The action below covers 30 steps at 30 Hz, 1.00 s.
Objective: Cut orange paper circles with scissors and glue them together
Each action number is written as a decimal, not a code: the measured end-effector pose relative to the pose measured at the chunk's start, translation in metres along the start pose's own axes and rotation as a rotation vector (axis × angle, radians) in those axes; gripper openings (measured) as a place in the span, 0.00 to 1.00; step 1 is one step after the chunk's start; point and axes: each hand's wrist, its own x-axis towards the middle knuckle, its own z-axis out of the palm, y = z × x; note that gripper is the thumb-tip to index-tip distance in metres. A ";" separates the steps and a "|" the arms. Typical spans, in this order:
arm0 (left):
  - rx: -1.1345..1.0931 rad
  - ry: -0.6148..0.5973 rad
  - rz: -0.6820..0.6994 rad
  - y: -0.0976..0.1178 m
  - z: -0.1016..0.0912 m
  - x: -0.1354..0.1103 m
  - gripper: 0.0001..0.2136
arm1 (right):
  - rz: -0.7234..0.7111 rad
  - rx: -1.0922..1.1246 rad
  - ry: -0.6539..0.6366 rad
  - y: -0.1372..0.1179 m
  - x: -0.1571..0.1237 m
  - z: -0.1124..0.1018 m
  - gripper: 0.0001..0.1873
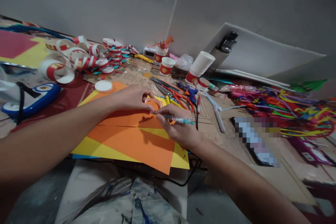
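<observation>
My right hand (183,127) grips a pen (185,120) with a teal end, its tip against a small white paper ring (160,103). The ring lies on a sheet of orange paper (147,147), with orange showing through its middle. My left hand (132,98) curls its fingers round the ring's left side and holds it down. Yellow paper (101,148) shows under the orange sheets. Left of my left hand sits a white disc (103,86). Orange-handled scissors (183,100) lie just beyond my right hand.
A stack of paper cups (201,66) leans behind the scissors, near a blue glue gun (192,93). Cut cup rings (76,56) pile up at the left. Colourful pipe cleaners (288,108) spread on the right, behind a phone-like device (256,141). A black cable (181,184) hangs at the front edge.
</observation>
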 end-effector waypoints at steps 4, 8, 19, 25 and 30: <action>0.001 0.020 0.012 0.003 -0.001 -0.002 0.17 | -0.138 -0.125 -0.153 0.002 -0.001 0.007 0.06; 0.023 0.026 0.038 0.004 -0.001 -0.002 0.15 | -0.194 -0.271 -0.264 0.006 0.001 0.012 0.10; 0.001 0.023 0.040 0.000 -0.001 -0.001 0.16 | -0.155 -0.354 -0.329 0.010 0.003 0.016 0.11; -0.009 0.014 0.058 -0.003 0.000 -0.002 0.18 | -0.074 -0.278 -0.322 0.004 -0.001 0.008 0.09; -0.010 0.014 0.035 -0.001 -0.001 -0.003 0.19 | -0.020 -0.180 -0.229 0.008 -0.004 0.007 0.07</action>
